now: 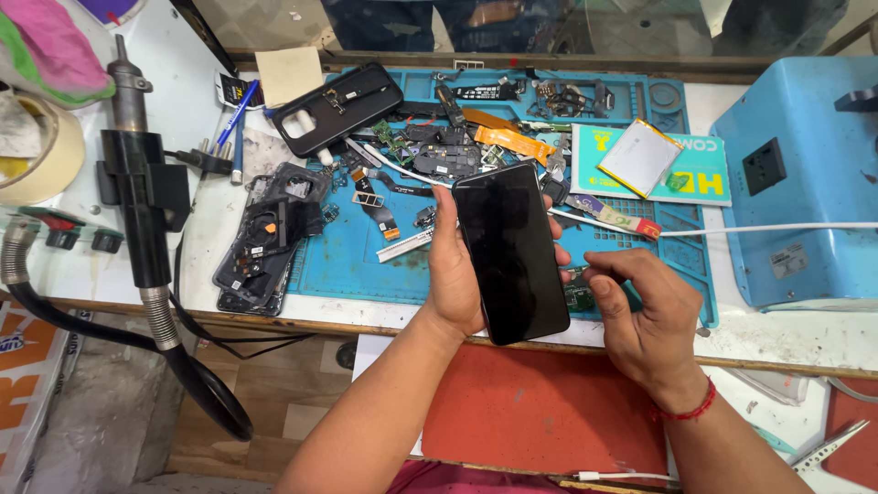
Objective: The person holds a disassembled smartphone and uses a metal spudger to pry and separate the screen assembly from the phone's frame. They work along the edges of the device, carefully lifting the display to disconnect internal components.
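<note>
My left hand holds a black smartphone upright by its left edge, dark screen facing me, above the front of a blue repair mat. My right hand, with a red thread at the wrist, sits just right of the phone; its thumb and forefinger are pinched on something small near the phone's right edge, too small to identify. A white cable runs behind the phone toward the right.
Loose phone parts, flex cables and a black case litter the mat. Stacked phone frames lie left of it. A hot-air tool stands at left, a blue machine at right, a flat battery at the back.
</note>
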